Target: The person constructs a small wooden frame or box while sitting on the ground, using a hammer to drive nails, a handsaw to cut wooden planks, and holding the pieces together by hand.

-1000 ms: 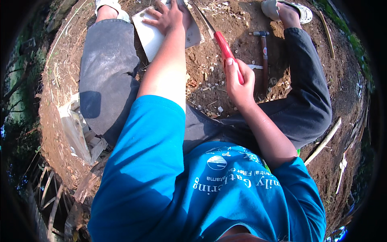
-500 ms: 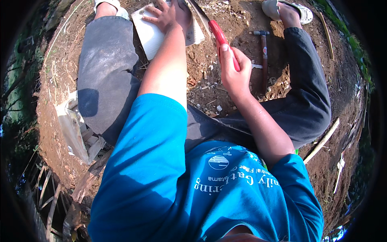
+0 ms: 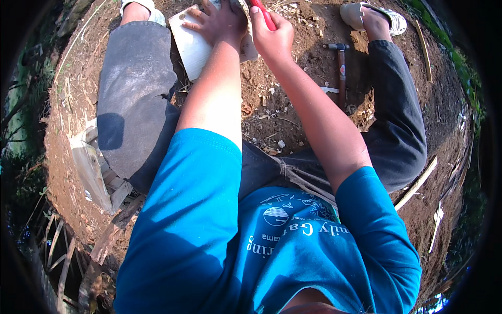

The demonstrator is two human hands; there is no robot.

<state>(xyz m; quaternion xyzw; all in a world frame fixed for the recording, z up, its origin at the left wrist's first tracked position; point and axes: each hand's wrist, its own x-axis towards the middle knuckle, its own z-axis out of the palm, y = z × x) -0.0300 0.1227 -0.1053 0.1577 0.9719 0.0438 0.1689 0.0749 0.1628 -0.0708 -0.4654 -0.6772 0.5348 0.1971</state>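
Observation:
A pale flat board [image 3: 189, 49] lies on the dirt between my legs, near the top edge of the head view. My left hand [image 3: 222, 23] presses flat on it with the fingers spread. Just to its right, my right hand [image 3: 274, 39] is wrapped around the red handle [image 3: 269, 20] of a handsaw. Only a short piece of the toothed blade shows, close beside my left hand at the board's right side. The rest of the blade runs out of the picture, so I cannot tell how deep it sits in the board.
A hammer [image 3: 342, 73] with a wooden handle lies on the soil inside my right leg. Wood chips are scattered around it. A wooden box-like frame [image 3: 91, 167] stands outside my left leg. Long thin sticks [image 3: 417, 184] lie to the right.
My right hand has moved forward and to the left, pushing the saw away from me toward the board's far side. My left hand stays on the board.

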